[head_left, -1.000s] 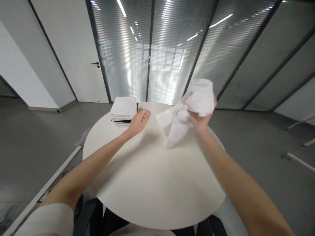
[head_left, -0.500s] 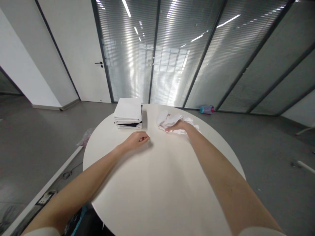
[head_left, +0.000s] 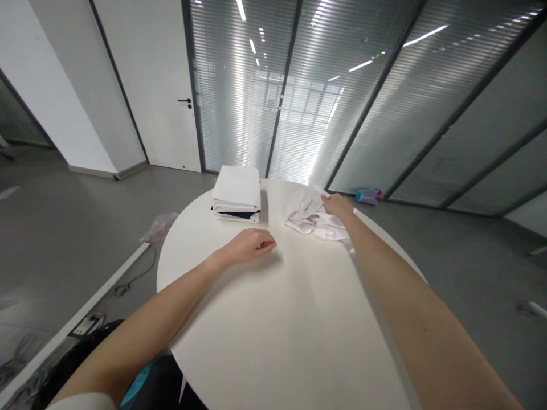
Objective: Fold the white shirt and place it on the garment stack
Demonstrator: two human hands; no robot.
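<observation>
Cloths: 1 crumpled (head_left: 310,219); 1 stack (head_left: 237,193)

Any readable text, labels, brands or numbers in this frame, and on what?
None can be read. The crumpled white cloth, the folded stack, the round table and the door show no lettering. The small teal and pink item on the floor is too small to read.

Colours: whites on an off-white round counter (head_left: 277,319)

Crumpled white cloth (head_left: 310,219); folded stack of white cloths (head_left: 237,193) with one black layer; grey floor (head_left: 85,228); teal-and-pink bottle (head_left: 368,196).
</observation>
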